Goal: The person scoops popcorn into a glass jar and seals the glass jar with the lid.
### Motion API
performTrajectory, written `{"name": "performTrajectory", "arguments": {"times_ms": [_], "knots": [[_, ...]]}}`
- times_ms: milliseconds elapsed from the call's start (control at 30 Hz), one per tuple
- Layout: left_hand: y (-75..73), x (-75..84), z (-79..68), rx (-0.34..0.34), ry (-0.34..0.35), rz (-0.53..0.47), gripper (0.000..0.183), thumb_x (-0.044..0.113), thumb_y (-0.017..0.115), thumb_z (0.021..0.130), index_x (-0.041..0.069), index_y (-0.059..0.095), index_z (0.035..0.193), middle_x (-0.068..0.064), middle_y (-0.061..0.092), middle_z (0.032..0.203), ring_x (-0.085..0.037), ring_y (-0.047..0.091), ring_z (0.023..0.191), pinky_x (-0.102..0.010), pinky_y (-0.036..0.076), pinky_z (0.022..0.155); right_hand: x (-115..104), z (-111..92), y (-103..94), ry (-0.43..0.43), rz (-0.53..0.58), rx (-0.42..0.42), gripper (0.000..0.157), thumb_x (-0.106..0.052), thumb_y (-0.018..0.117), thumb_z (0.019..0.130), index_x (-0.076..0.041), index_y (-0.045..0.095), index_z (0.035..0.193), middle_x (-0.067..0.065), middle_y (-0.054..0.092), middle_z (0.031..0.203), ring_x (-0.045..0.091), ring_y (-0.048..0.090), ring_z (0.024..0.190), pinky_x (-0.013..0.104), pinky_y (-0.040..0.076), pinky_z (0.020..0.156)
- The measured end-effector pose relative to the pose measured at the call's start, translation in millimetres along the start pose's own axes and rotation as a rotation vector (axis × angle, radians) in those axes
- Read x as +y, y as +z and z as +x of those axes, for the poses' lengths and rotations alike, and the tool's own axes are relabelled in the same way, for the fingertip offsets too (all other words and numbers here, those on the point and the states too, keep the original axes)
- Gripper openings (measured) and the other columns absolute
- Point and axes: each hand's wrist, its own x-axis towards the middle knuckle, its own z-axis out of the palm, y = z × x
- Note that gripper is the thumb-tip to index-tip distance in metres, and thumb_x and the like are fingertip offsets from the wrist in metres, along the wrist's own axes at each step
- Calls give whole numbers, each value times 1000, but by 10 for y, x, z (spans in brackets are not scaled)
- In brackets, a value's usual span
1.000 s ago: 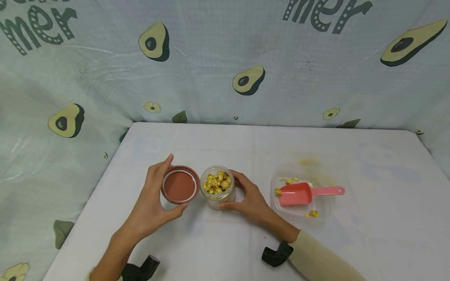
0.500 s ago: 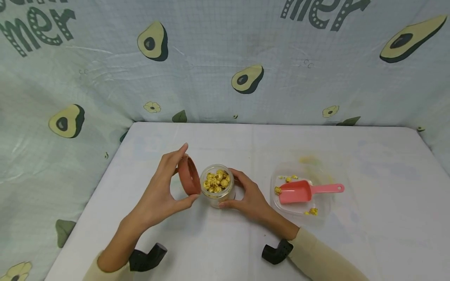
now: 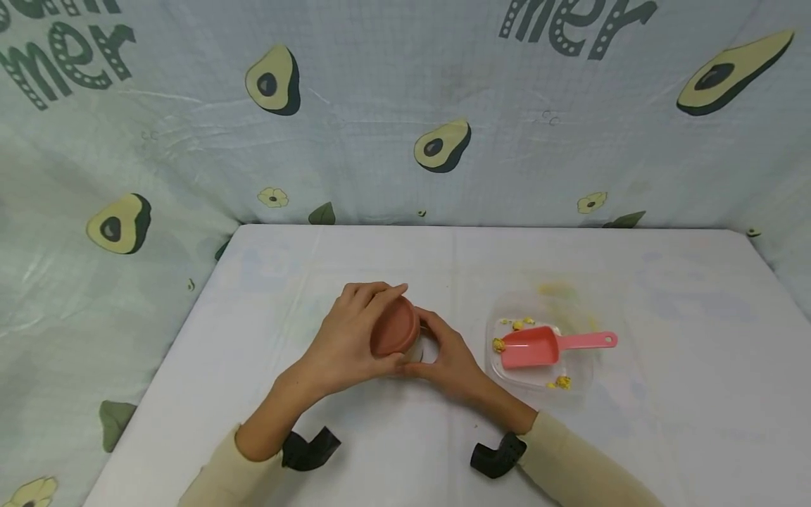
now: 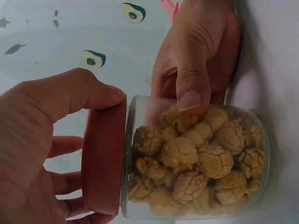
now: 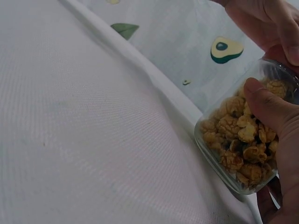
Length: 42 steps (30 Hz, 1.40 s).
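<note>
A clear jar (image 4: 196,158) full of yellow-brown popcorn stands on the white table. Its reddish-brown round lid (image 3: 395,328) sits at the jar's mouth, right at the rim in the left wrist view. My left hand (image 3: 345,341) grips the lid by its edge, thumb on one side and fingers on the other. From the right, my right hand (image 3: 453,359) holds the jar around its side, the thumb pressed on the glass in both wrist views. In the head view, the hands and lid hide most of the jar.
Right of the hands, a clear plastic container (image 3: 500,377) holds a pink scoop (image 3: 531,347) and a few popcorn pieces (image 3: 562,382). The scoop's handle points right. An avocado-print cloth (image 3: 355,105) hangs behind the table (image 3: 405,458).
My left hand has brought the lid rightward, turned it over from underside showing to top showing, and set it at the jar's mouth. The right hand keeps its hold.
</note>
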Motion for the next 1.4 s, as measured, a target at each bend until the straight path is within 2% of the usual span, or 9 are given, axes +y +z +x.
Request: {"name": "performTrajectory", "arguments": {"times_ms": [133, 400, 500, 633, 767, 900, 1167, 1300, 1400], "knots": [[10, 20, 21, -27, -14, 51, 89, 30, 88, 64, 12, 46, 141, -9, 49, 128, -28, 39, 117, -48, 46, 86, 1, 2, -2, -1, -6, -4, 76, -4, 81, 75, 0, 41, 140, 12, 50, 136, 23, 48, 124, 45, 37, 105], [-57, 86, 51, -93, -51, 174, 85, 37, 85, 68, 13, 47, 141, -11, 49, 128, -32, 43, 113, -44, 54, 78, -9, 9, -4, 3, -6, -4, 78, -6, 82, 74, -1, 41, 140, 11, 49, 137, 22, 47, 125, 44, 37, 106], [-83, 98, 78, -116, -29, 206, 80, 37, 84, 70, 11, 50, 137, -11, 50, 128, -32, 45, 113, -43, 55, 77, -10, 6, -8, 12, -15, 3, 78, -7, 83, 74, -2, 41, 140, 10, 50, 137, 22, 47, 125, 43, 37, 106], [-124, 90, 120, -158, 35, 222, 78, 40, 83, 70, 6, 52, 134, -11, 51, 128, -30, 47, 113, -42, 54, 80, 27, 0, 0, 16, -27, 13, 79, -8, 83, 74, -3, 41, 140, 10, 50, 137, 23, 47, 126, 46, 38, 105], [-165, 83, 152, -190, 76, 221, 78, 42, 82, 71, 5, 53, 133, -12, 51, 126, -29, 48, 109, -41, 54, 79, 230, 0, 29, 24, -28, 19, 82, -16, 85, 73, -14, 40, 142, 1, 50, 137, 16, 46, 126, 41, 39, 105], [-168, 92, 147, -178, 51, 242, 75, 42, 82, 71, 5, 55, 131, -13, 52, 122, -29, 50, 105, -40, 55, 74, 392, 7, 48, 20, -14, 14, 83, -23, 85, 73, -23, 39, 143, -7, 49, 137, 11, 45, 126, 36, 38, 105], [-153, 145, 154, -147, -22, 317, 76, 47, 81, 70, 4, 57, 129, -13, 54, 115, -29, 52, 99, -39, 57, 67, 398, 16, 61, 10, -22, 22, 83, -22, 85, 73, -20, 40, 143, -5, 49, 138, 13, 46, 125, 39, 38, 105], [-148, 169, 157, -149, -40, 348, 77, 49, 80, 70, 2, 58, 127, -14, 55, 112, -30, 53, 98, -40, 57, 66, 329, 13, 68, 45, -31, 21, 84, -15, 85, 73, -15, 40, 143, -1, 50, 138, 15, 46, 126, 41, 37, 106], [-147, 177, 162, -147, -47, 363, 76, 49, 79, 70, 2, 59, 126, -14, 55, 111, -29, 53, 98, -40, 57, 65, 169, 9, 48, 54, -19, 19, 82, -9, 84, 73, -9, 40, 142, 5, 50, 138, 19, 47, 126, 44, 37, 106]]}}
